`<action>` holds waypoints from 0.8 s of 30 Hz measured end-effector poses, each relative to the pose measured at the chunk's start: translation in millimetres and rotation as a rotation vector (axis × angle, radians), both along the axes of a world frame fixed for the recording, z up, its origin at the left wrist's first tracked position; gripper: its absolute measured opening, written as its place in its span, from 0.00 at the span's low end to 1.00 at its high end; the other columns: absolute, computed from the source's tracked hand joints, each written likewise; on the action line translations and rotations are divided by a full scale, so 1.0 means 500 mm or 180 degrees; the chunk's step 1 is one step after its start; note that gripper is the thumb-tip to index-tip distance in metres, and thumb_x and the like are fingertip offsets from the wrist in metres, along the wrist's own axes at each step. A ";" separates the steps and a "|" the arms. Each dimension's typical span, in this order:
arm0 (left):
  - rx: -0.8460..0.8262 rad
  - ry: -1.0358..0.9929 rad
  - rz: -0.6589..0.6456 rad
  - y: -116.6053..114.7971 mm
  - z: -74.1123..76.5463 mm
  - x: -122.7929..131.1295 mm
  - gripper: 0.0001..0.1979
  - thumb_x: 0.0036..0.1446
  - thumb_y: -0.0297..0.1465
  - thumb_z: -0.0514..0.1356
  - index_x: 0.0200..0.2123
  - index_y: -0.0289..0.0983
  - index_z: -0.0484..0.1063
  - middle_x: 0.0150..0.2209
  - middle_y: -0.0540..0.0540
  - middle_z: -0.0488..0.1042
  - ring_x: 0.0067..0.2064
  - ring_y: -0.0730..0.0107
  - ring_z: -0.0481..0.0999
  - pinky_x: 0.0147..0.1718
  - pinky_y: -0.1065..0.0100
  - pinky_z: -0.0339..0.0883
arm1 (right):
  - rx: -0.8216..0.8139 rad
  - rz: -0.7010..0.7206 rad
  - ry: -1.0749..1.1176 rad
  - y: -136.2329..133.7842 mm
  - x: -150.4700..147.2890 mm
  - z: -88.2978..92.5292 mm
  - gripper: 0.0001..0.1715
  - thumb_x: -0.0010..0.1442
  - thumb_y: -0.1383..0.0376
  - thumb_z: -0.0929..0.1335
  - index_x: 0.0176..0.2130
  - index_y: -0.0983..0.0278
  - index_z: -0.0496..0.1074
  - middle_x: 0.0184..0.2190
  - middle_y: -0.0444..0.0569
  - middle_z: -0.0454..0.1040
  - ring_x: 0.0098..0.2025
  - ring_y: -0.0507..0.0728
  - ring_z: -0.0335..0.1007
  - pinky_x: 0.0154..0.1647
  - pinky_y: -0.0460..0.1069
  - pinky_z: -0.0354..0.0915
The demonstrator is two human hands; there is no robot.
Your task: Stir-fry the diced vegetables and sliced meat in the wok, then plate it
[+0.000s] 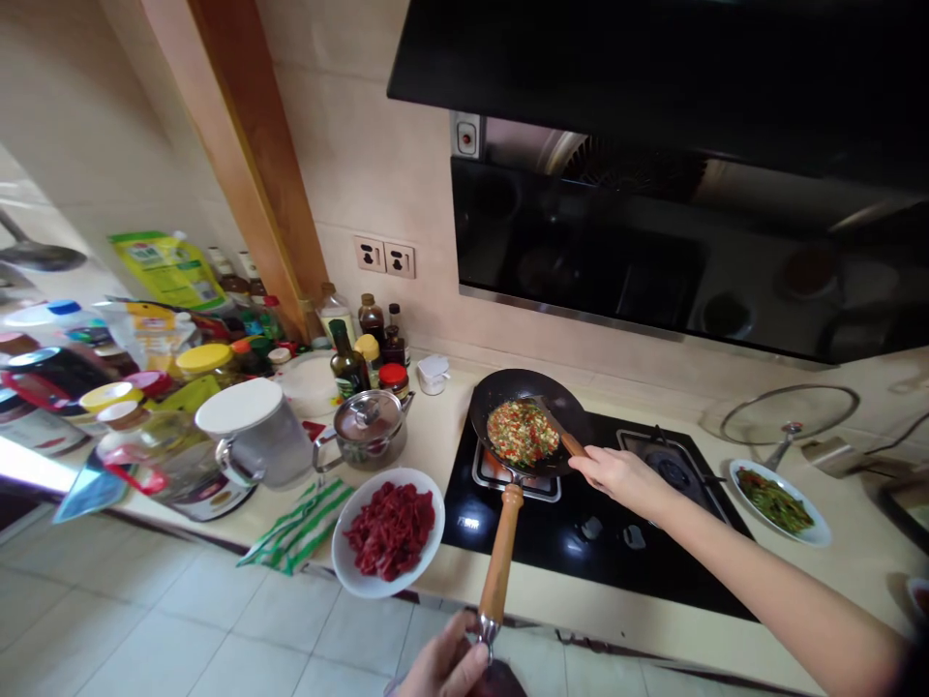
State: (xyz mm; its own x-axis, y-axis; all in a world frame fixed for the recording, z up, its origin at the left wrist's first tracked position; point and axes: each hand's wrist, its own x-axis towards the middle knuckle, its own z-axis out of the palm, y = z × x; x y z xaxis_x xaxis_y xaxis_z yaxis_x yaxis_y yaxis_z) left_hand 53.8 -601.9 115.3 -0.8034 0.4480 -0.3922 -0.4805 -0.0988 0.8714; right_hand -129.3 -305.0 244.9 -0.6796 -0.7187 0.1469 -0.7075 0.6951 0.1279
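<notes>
A black wok (573, 411) sits over the left burner with chopped red, green and pale food (523, 433) in it. My right hand (616, 474) is closed around the wooden handle of a spatula (567, 438), whose blade reaches into the food. The wok's long wooden handle (500, 557) points toward me. At its metal end, my left hand (446, 660) is closed with thumb and fingers on the tip; part of this hand is cut off by the lower edge. Left of the handle, a white bowl (341, 557) holds sliced raw red meat (390, 530).
A steel pot (369, 436), a striped green cloth (294, 528), a lidded pitcher (265, 445) and several bottles and jars crowd the left counter. On the right are a plate of green food (776, 500) and a glass lid (791, 407). A dark range hood (653, 77) overhangs the stove.
</notes>
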 end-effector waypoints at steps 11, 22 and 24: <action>-0.0265 0.0286 -0.0009 0.025 -0.016 -0.019 0.28 0.48 0.58 0.55 0.30 0.37 0.61 0.27 0.52 0.58 0.30 0.73 0.58 0.29 0.71 0.53 | 0.0547 0.0281 -0.0020 -0.003 -0.021 0.028 0.17 0.54 0.78 0.63 0.40 0.61 0.71 0.27 0.44 0.66 0.27 0.51 0.62 0.24 0.45 0.51; -0.0308 0.0127 -0.0010 0.028 0.021 -0.021 0.30 0.46 0.60 0.54 0.31 0.37 0.61 0.29 0.52 0.55 0.32 0.72 0.56 0.31 0.70 0.54 | 0.0663 0.0368 0.0017 0.019 -0.045 0.010 0.19 0.53 0.79 0.62 0.40 0.61 0.71 0.28 0.45 0.66 0.28 0.52 0.63 0.25 0.45 0.53; -0.0309 0.0059 -0.0005 0.027 0.022 -0.021 0.30 0.46 0.60 0.54 0.31 0.37 0.61 0.28 0.52 0.54 0.31 0.72 0.56 0.30 0.70 0.53 | 0.0709 0.0392 -0.0063 0.021 -0.047 0.013 0.19 0.53 0.79 0.62 0.41 0.61 0.71 0.28 0.45 0.67 0.28 0.51 0.64 0.25 0.45 0.54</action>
